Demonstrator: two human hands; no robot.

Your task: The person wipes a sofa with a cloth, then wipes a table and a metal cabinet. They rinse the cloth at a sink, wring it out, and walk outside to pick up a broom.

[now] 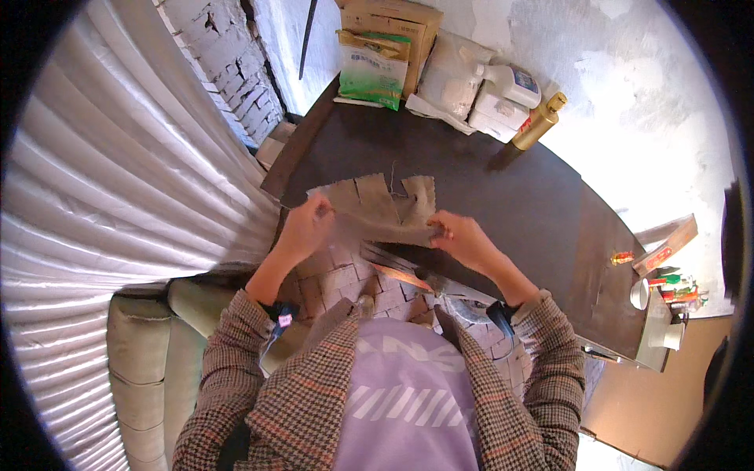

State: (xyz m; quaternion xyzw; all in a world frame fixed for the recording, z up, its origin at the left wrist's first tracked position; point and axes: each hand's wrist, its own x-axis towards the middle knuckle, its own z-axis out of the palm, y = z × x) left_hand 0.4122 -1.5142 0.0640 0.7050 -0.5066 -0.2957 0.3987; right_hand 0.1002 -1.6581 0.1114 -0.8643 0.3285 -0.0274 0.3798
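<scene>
A piece of tan-brown fabric with frayed edges and several slits is stretched between my two hands, over the near edge of the dark tabletop. My left hand pinches its left end. At the lower right corner, my right hand grips the cloth between thumb and fingers. A loose thread rises from the upper edge near a notch. The near side of the fabric hangs past the table edge above the brick floor.
Along the back stand a green and white bag, a plastic-wrapped package, a white bottle and a gold bottle. A white bowl sits far right. A pleated curtain and padded seat are at left.
</scene>
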